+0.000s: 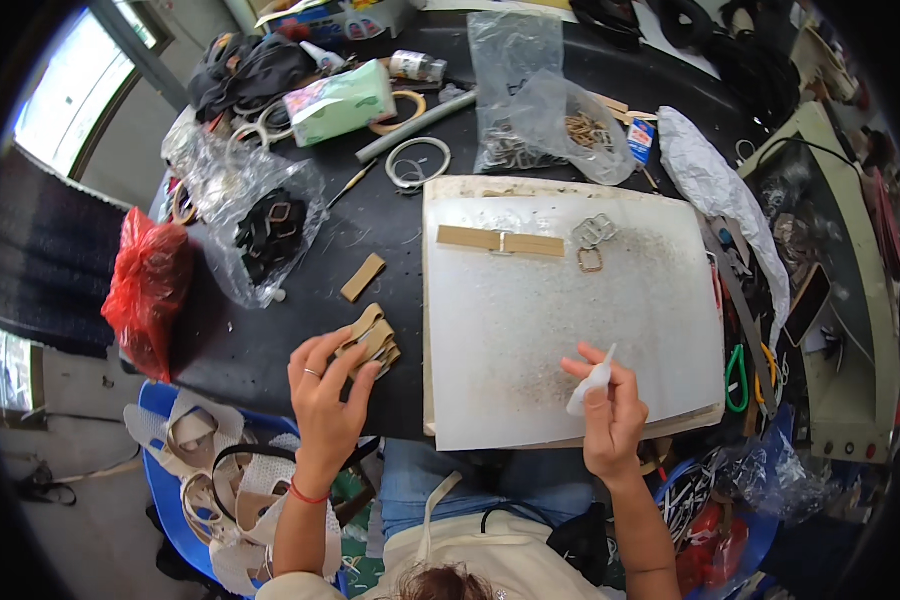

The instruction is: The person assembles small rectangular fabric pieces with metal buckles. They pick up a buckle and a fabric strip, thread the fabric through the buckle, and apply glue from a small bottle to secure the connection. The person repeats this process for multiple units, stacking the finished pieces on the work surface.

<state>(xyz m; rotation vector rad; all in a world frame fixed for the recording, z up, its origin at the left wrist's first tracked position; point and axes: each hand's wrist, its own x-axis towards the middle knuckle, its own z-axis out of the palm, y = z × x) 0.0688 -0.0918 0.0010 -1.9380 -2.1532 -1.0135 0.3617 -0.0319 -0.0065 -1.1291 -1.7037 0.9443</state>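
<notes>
My left hand (pixel 325 395) is at a small stack of tan strap pieces (pixel 374 338), some with metal buckles. Its fingers are spread, and the fingertips rest at the stack's left edge. Just beyond lies a single short tan strap (pixel 363 277). In my right hand (pixel 613 415) is a small white squeeze bottle (pixel 592 388), its thin nozzle tilted up, held over the white board (pixel 510 350). Toward the board's far side lies a tan strap (pixel 470 238) threaded through a metal buckle. Several loose metal buckles (pixel 592 232) sit to its right.
Behind the board are clear bags of buckles (pixel 515 110) and a tissue pack (pixel 340 103). A red plastic bag (pixel 147 285) and a bag of black buckles (pixel 270 230) stand left. Green-handled scissors (pixel 736 380) lie right. Blue tubs (pixel 160 480) flank my lap.
</notes>
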